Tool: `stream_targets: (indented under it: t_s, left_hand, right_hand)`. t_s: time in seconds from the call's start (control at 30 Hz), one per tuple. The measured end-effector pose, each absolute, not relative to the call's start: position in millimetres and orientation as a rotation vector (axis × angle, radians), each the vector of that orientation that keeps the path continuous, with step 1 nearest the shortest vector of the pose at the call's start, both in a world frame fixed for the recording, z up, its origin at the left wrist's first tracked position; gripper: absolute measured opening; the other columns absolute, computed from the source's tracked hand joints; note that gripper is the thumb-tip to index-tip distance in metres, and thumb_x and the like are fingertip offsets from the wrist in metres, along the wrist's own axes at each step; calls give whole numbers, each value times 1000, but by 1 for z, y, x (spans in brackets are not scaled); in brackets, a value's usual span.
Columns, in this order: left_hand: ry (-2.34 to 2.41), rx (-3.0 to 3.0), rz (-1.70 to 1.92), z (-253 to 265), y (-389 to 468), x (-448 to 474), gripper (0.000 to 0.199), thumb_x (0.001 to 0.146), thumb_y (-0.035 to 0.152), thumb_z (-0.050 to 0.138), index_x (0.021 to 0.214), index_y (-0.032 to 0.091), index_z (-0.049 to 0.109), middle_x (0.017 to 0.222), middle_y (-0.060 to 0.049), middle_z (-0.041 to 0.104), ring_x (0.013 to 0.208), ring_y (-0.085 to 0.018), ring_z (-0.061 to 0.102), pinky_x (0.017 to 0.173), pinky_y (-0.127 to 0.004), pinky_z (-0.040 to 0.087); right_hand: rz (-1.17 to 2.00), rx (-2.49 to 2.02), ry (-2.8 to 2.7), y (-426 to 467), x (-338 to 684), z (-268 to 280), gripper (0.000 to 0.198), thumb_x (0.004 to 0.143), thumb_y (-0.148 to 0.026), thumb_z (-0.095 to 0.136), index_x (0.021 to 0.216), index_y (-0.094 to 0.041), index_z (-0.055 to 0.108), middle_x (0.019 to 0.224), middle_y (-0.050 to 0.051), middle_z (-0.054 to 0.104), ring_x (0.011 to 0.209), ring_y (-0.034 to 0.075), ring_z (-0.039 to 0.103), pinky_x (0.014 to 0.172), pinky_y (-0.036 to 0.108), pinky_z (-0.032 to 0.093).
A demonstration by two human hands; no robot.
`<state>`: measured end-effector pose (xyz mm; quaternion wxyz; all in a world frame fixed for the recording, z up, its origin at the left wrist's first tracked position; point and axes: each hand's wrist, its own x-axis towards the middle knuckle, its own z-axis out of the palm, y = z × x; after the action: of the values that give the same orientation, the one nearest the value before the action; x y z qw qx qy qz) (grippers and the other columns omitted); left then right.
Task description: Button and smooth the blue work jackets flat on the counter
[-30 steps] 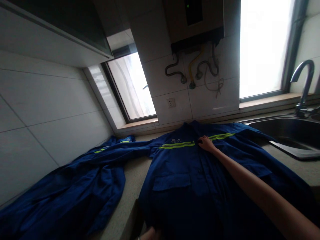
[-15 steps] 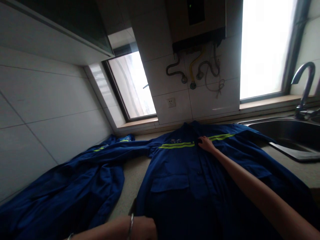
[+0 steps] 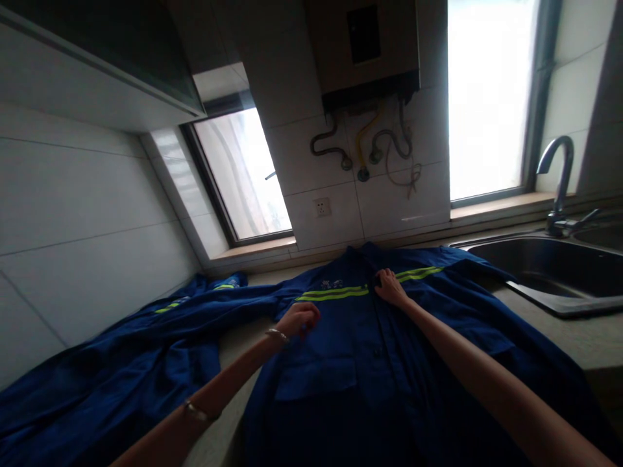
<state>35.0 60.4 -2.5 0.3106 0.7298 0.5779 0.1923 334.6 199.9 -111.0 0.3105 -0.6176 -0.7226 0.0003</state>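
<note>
We see the blue jacket (image 3: 335, 340) spread over the countertop (image 3: 540, 331): right hand (image 3: 392, 288), fingers bent at the placket (image 3: 374, 324), grip unclear; left hand (image 3: 298, 319), half-open, apparently empty, above it. A rightward tug, we judge, could slide the sink-side sleeve (image 3: 479, 263) into the sink (image 3: 559, 303).

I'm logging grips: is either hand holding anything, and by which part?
The right hand touches the middle blue jacket at its front opening; whether it pinches the cloth cannot be told. No held thing shows in the left hand.
</note>
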Motion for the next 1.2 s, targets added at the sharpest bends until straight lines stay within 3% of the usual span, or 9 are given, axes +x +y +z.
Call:
stream_targets:
  t_s: [0.07,0.1,0.2,0.33,0.47,0.63,0.87,1.07,1.2]
  left_hand:
    - [1691,2249,448,-14,86,41,34,77,25,43,104,15,60,104,-10,63,95,-23,58,85,-37,46]
    - [1761,2419,384,-23,97,44,39,79,29,44,113,16,57,121,-11,56,113,-26,49,97,-42,37]
    - [1951,2625,62,-55,123,53,53,85,45,39,133,21,42,147,-10,26,136,-34,16,107,-57,8]
    - [2064,2362,-142,-82,151,63,65,88,57,19,143,23,25,151,-11,14,136,-39,8,100,-68,6]
    - [2039,2338,-121,-92,162,64,69,87,58,15,145,21,16,151,-13,9,136,-39,5,99,-68,8]
    - [2062,2351,-99,-97,161,60,69,87,59,12,145,22,15,152,-11,6,137,-37,4,100,-67,8]
    - [2092,2318,-122,-92,158,62,68,87,58,13,145,23,15,152,-9,6,137,-35,2,102,-66,8]
    - [2077,2344,-103,-90,157,61,67,87,56,13,145,23,16,152,-9,7,137,-36,2,102,-65,8]
    - [2063,2351,-84,-91,158,60,67,87,55,14,145,22,18,151,-11,10,137,-36,4,101,-66,8]
  right_hand:
    - [-44,-1631,-1854,200,334,-111,38,72,-22,52,108,-11,51,110,15,49,104,25,45,89,31,35]
    - [-64,-1642,-1819,201,334,-111,39,71,-22,53,108,-10,50,111,15,48,104,26,44,91,32,34]
    - [-57,-1692,-1701,207,339,-112,46,73,-24,52,116,-8,45,116,18,47,107,27,45,93,33,32]
    - [163,-1702,-1744,218,350,-116,51,78,-20,46,126,-9,36,109,15,57,101,23,54,84,28,38]
    - [122,-1754,-1874,218,349,-117,42,84,-24,41,124,-13,42,100,13,63,96,24,58,78,29,38]
    - [-39,-1780,-1985,197,335,-108,35,88,-29,37,117,-13,48,98,15,64,97,26,57,82,33,36]
    - [-51,-1787,-2021,189,328,-100,37,91,-29,36,123,-14,46,103,14,64,103,26,55,86,35,35]
    - [295,-1754,-1831,234,351,-82,33,90,-35,38,101,-14,60,86,13,68,82,23,64,73,31,44]
    - [342,-1734,-1609,285,376,-53,31,88,-23,41,111,-11,58,89,10,68,70,16,65,64,24,47]
